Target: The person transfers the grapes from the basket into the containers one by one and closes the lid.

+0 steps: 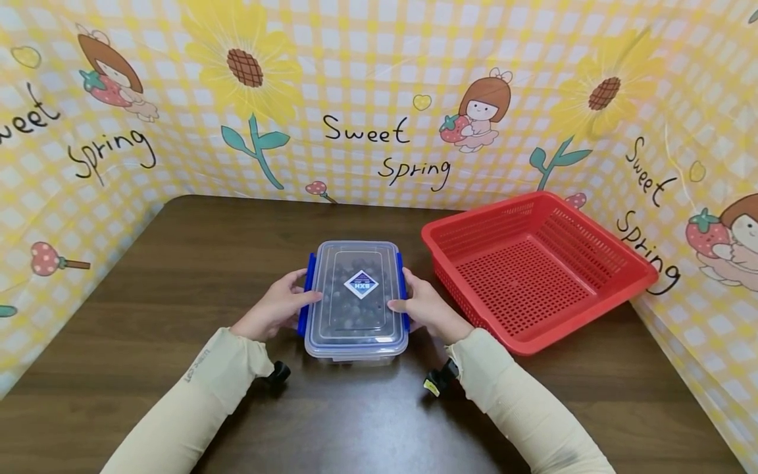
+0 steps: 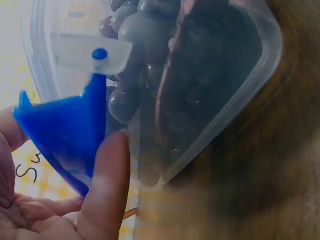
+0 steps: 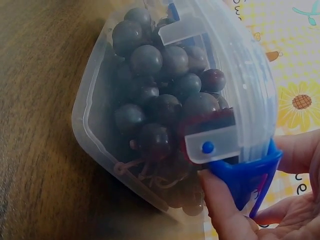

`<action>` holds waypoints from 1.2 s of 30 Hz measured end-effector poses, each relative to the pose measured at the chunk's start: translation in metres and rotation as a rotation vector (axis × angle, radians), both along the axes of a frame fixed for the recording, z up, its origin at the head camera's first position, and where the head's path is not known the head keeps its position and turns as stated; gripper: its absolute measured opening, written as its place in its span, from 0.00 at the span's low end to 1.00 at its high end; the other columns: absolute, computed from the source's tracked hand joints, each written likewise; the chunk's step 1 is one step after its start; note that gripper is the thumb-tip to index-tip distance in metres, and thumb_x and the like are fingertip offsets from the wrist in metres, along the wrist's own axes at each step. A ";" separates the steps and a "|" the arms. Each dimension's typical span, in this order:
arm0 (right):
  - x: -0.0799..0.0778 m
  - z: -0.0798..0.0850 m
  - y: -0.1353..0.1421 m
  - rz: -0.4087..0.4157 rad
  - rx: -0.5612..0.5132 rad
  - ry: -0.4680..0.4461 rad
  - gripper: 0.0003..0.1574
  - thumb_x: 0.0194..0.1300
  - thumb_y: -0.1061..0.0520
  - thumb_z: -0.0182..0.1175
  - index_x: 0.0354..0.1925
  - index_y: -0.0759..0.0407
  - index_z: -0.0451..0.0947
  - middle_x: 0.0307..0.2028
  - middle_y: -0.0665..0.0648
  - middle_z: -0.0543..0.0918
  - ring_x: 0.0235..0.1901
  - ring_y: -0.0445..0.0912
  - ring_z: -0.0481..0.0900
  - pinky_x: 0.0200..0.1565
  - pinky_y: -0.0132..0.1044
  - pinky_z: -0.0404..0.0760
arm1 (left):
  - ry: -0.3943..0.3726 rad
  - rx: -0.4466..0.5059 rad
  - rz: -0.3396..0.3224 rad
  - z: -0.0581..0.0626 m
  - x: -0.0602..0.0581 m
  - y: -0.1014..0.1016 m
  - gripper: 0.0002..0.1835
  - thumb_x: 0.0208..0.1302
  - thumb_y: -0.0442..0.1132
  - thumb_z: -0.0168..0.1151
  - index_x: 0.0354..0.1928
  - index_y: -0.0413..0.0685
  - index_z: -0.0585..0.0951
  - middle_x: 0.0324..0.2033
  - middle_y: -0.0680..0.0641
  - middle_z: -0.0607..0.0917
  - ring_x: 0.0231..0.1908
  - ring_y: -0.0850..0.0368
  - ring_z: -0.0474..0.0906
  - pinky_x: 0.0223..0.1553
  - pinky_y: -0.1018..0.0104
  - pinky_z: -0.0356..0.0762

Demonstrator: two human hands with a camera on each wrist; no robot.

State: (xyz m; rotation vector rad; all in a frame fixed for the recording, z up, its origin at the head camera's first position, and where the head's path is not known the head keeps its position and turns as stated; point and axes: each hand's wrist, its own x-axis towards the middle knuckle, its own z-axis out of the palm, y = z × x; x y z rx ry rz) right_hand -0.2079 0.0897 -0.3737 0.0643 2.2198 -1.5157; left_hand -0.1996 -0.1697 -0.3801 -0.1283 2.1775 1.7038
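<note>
In the head view a clear plastic food container (image 1: 331, 329) with a lid sits on the table in front of me. A diamond-shaped label (image 1: 361, 284) is on its lid. Through the walls, dark round grapes (image 3: 156, 141) and some stems show. My left hand (image 1: 277, 306) grips the container's left side, thumb over the lid edge, fingers at the blue clip (image 2: 65, 135). On the opposite side my right hand (image 1: 431, 308) holds it likewise, with fingers about the other blue clip (image 3: 242, 175). The container's far fingers are partly hidden.
A red perforated plastic basket (image 1: 524, 283) stands to the right, close to my right forearm. The brown wooden table (image 1: 237, 243) is bounded at the back and sides by a yellow checked cloth (image 1: 367, 66) with printed flowers and words.
</note>
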 end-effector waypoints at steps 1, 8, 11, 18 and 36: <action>0.000 0.000 0.000 -0.002 0.001 0.001 0.53 0.64 0.62 0.60 0.76 0.51 0.40 0.69 0.64 0.61 0.52 0.63 0.77 0.37 0.54 0.82 | 0.003 -0.008 0.003 0.000 -0.001 0.001 0.40 0.67 0.38 0.58 0.74 0.39 0.48 0.55 0.29 0.73 0.35 0.49 0.84 0.35 0.52 0.83; -0.002 0.001 0.001 0.007 0.017 0.019 0.53 0.65 0.62 0.59 0.76 0.52 0.40 0.70 0.65 0.60 0.54 0.63 0.76 0.38 0.54 0.82 | 0.024 -0.043 0.026 0.001 -0.004 0.008 0.45 0.61 0.37 0.66 0.73 0.35 0.51 0.54 0.28 0.74 0.37 0.44 0.84 0.35 0.54 0.82; -0.003 0.002 0.001 0.011 0.020 0.022 0.52 0.65 0.62 0.59 0.76 0.52 0.40 0.69 0.65 0.61 0.53 0.63 0.76 0.37 0.54 0.82 | 0.045 -0.054 0.029 0.002 -0.006 0.012 0.42 0.62 0.35 0.65 0.72 0.32 0.52 0.52 0.28 0.76 0.39 0.42 0.84 0.35 0.54 0.82; -0.002 0.002 0.001 0.020 0.049 0.019 0.52 0.65 0.63 0.59 0.76 0.53 0.40 0.69 0.65 0.62 0.51 0.61 0.78 0.35 0.52 0.83 | 0.080 -0.122 0.037 0.004 -0.004 0.020 0.37 0.63 0.30 0.62 0.70 0.30 0.56 0.51 0.27 0.78 0.40 0.39 0.83 0.33 0.55 0.82; 0.025 0.030 0.003 0.325 0.417 0.407 0.53 0.66 0.51 0.61 0.74 0.65 0.41 0.66 0.71 0.62 0.61 0.60 0.68 0.58 0.51 0.71 | 0.417 -0.585 -0.336 0.024 0.012 -0.003 0.41 0.70 0.50 0.54 0.73 0.34 0.49 0.68 0.31 0.60 0.65 0.34 0.59 0.62 0.39 0.58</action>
